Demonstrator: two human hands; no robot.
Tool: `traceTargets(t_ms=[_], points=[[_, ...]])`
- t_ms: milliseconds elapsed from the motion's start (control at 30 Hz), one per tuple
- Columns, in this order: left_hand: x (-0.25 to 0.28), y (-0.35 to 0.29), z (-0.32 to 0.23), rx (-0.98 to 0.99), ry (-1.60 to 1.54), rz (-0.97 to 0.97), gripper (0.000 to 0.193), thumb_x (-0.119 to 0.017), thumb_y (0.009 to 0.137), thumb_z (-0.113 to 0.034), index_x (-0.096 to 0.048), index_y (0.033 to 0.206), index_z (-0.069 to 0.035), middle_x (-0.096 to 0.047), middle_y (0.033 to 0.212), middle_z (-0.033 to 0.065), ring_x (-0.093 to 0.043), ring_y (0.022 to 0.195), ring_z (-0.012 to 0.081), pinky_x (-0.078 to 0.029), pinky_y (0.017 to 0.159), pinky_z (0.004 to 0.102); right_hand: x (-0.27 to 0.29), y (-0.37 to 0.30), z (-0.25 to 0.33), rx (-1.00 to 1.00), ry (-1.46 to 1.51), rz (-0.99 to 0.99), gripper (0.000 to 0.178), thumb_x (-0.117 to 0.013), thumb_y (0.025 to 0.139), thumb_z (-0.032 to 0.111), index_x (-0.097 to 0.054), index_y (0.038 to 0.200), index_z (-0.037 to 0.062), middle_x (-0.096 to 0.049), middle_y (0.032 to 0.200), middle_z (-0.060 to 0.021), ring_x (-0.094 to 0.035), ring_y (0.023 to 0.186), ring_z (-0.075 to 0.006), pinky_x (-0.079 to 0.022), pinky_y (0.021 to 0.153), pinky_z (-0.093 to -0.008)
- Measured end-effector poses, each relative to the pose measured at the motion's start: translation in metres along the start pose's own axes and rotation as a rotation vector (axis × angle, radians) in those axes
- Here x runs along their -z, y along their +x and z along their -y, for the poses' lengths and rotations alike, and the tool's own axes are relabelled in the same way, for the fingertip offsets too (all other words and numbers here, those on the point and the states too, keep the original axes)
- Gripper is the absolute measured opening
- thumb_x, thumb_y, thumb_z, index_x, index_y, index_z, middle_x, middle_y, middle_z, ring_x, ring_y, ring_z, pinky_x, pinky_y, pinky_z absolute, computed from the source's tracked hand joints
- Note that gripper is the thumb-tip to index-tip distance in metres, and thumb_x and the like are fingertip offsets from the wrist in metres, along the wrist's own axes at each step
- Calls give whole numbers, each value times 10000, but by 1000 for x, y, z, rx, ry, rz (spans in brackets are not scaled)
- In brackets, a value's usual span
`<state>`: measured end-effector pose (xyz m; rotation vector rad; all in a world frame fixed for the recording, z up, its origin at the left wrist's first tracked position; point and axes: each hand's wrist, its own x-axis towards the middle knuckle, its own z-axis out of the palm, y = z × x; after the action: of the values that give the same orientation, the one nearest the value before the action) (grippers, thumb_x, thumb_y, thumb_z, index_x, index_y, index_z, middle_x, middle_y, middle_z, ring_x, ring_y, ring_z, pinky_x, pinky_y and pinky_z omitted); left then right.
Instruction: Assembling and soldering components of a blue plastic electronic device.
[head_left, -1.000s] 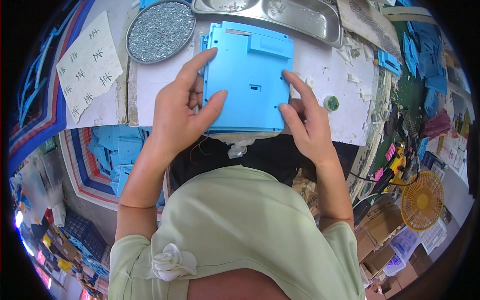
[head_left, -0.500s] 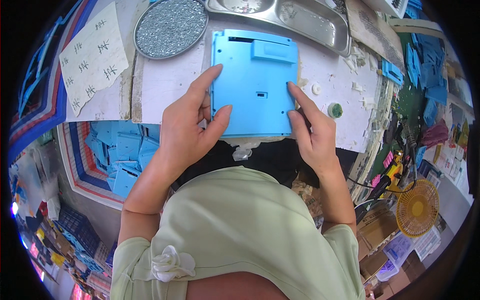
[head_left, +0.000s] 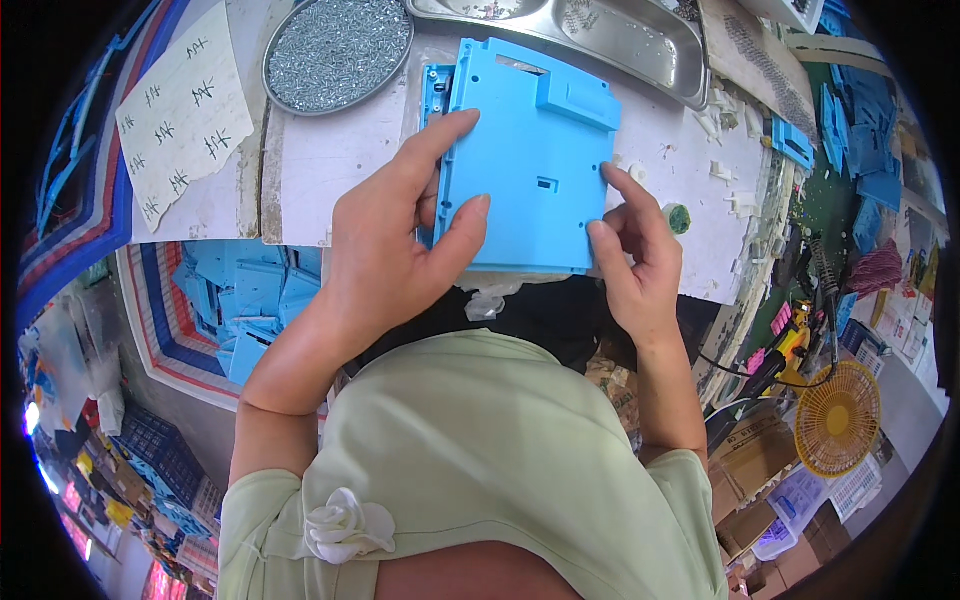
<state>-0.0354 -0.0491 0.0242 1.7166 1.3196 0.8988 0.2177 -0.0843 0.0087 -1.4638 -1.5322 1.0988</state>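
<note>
A flat blue plastic housing cover point(head_left: 525, 170) is between my two hands above the white worktop, slightly tilted to the right. Its raised block is at the far right and a small slot lies near its middle. My left hand point(head_left: 410, 210) grips the left edge, thumb on the face and fingers partly hidden beneath. My right hand point(head_left: 640, 245) holds the right edge with thumb and forefinger. Behind the cover's left side, a second blue plastic part point(head_left: 436, 92) peeks out, with inner ribs showing; most of it is covered.
A round tray of small screws point(head_left: 338, 52) stands at the far left, beside a marked paper sheet point(head_left: 185, 118). A steel compartment tray point(head_left: 640, 45) lies at the back. Left below is a bin of blue parts point(head_left: 265, 290). A yellow fan point(head_left: 838, 418) and a power screwdriver point(head_left: 775, 360) are at right.
The blue cover has shifted right and lifted apart from the blue part beneath, whose left edge now shows. Both hands moved right with it.
</note>
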Motion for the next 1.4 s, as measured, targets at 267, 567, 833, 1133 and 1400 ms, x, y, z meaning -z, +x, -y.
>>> traceTargets(t_ms=[267, 567, 833, 1133, 1400], points=[[0, -15, 9, 82, -67, -7, 613, -707, 865, -43, -537, 1454, -50, -409, 703, -33, -379, 607, 60, -343, 551, 208, 3, 17, 1, 200, -246, 89, 488, -741, 904, 97, -622, 1373, 37, -579, 755, -34, -530, 632, -90, -440, 598, -238], [-5, -25, 11, 77, 51, -87, 634, -717, 858, -43, -528, 1463, -18, -402, 668, -16, -380, 570, 83, -368, 525, 234, 2, 24, 5, 291, -344, 103, 522, -769, 888, 109, -622, 1384, 34, -579, 725, -24, -521, 608, -86, -435, 573, -239], [-4, -30, 19, 77, 54, -132, 568, -688, 886, -34, -542, 1432, 27, -401, 646, -3, -387, 562, 85, -375, 529, 232, 4, 32, 1, 389, -390, 167, 564, -786, 859, 117, -608, 1390, 53, -576, 748, -41, -528, 601, -116, -447, 569, -257], [-7, -43, 41, 0, -114, -193, 531, -660, 900, 7, -551, 1419, 34, -411, 667, -58, -352, 594, 31, -321, 558, 192, -2, 32, 1, 146, -104, 124, 552, -795, 846, 109, -617, 1366, 57, -549, 751, -12, -492, 605, -95, -438, 568, -259], [-5, -48, 37, 83, -10, -167, 519, -688, 904, -13, -574, 1407, 39, -370, 629, -64, -333, 578, 33, -319, 564, 194, 0, 28, 0, 352, -422, 65, 565, -852, 818, 182, -667, 1334, 46, -580, 718, -70, -517, 566, -156, -447, 545, -283]])
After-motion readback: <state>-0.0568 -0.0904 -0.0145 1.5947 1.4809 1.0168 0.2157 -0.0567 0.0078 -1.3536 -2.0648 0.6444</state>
